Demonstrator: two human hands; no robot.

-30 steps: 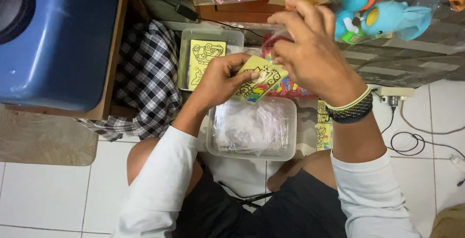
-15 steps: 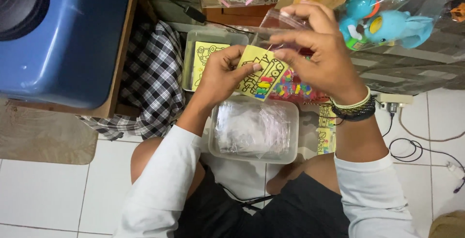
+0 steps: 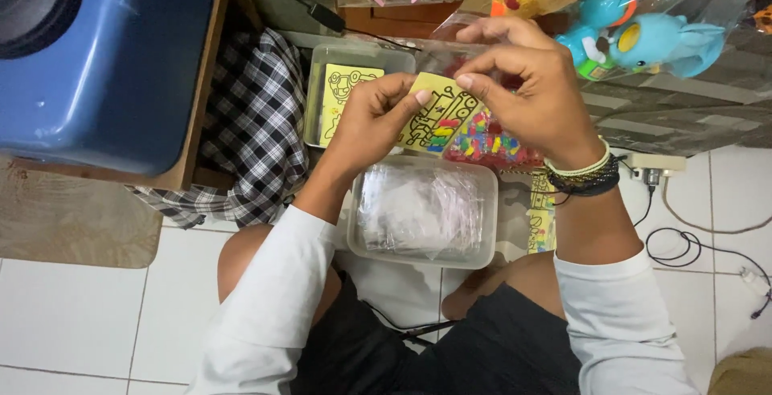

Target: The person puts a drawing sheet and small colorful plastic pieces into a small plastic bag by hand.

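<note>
Yellow picture card (image 3: 438, 114) is pinched between both my hands, left hand (image 3: 371, 118) and right hand (image 3: 535, 98); bagging step underway, next needs the clear sleeve (image 3: 450, 53) aligned.

White tiled floor (image 3: 72, 323); brown mat (image 3: 72, 222) flat at left, beside black-and-white checked cloth (image 3: 249, 138). Clear plastic tubs side by side near centre: one (image 3: 318, 90) holding yellow cards, one (image 3: 482, 250) holding clear sleeves. White power strip (image 3: 651, 166) at right, with dark cables (image 3: 683, 242) looped across tiles
</note>
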